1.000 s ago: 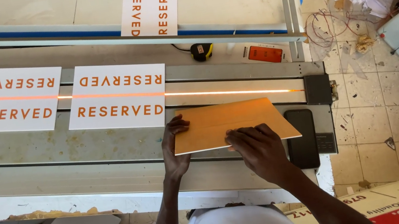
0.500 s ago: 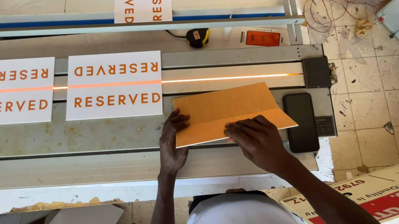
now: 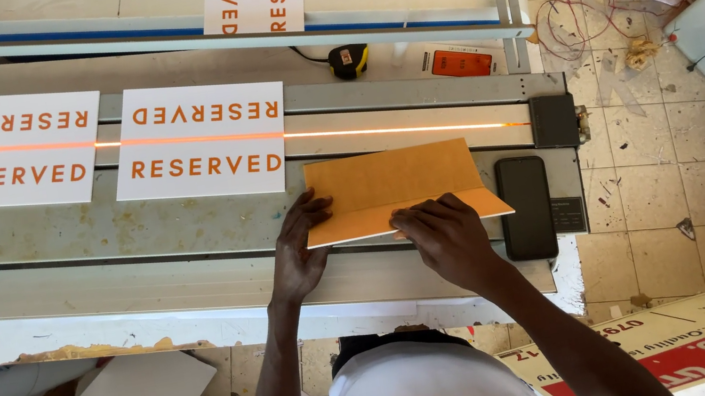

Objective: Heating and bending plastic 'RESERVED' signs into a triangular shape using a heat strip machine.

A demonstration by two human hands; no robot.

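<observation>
Both hands steady an orange panel (image 3: 394,189) on the long grey surface (image 3: 92,237) — the left hand (image 3: 299,250) gripping its left edge, the right hand (image 3: 445,235) spread flat, pressing its near edge, beside a dark phone (image 3: 526,207) and two white signs (image 3: 200,140).

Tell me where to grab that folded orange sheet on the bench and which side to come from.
Grip the orange sheet at its raised near flap, coming from the person's side of the bench. The front part tilts up along a crease, so its edge stands clear. The left hand holds the left edge; the right hand presses the near edge. The far part lies flat.
</observation>
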